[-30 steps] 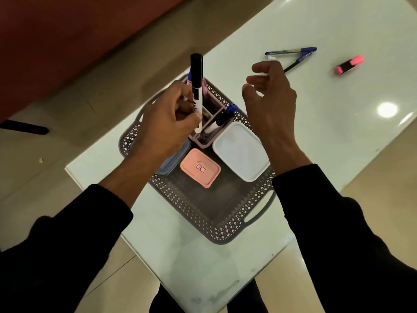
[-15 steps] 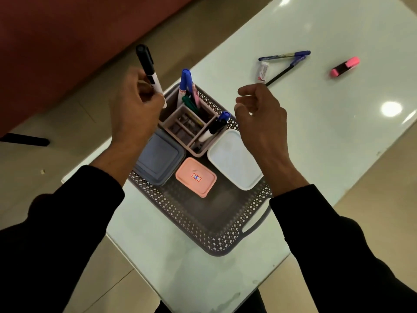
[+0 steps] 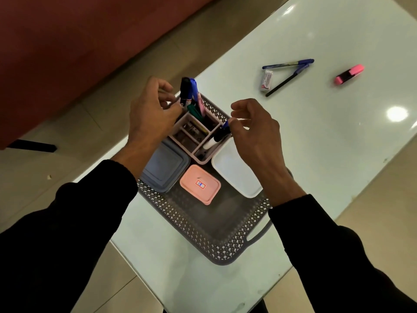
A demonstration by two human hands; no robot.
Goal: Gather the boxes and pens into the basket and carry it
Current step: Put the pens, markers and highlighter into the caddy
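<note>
Left hand (image 3: 150,116) grips a black marker (image 3: 185,91) over the organizer (image 3: 198,141) in the basket (image 3: 203,231); right hand (image 3: 255,134) pinches a blue-capped marker (image 3: 217,136)

Tabletop (image 3: 338,166): we see glossy pale glass running diagonally.
Light: a round lamp reflection (image 3: 397,114) on the glass.
Floor (image 3: 67,141): beige tiles.
Furniture: a dark red panel (image 3: 79,41) at upper left.
</note>
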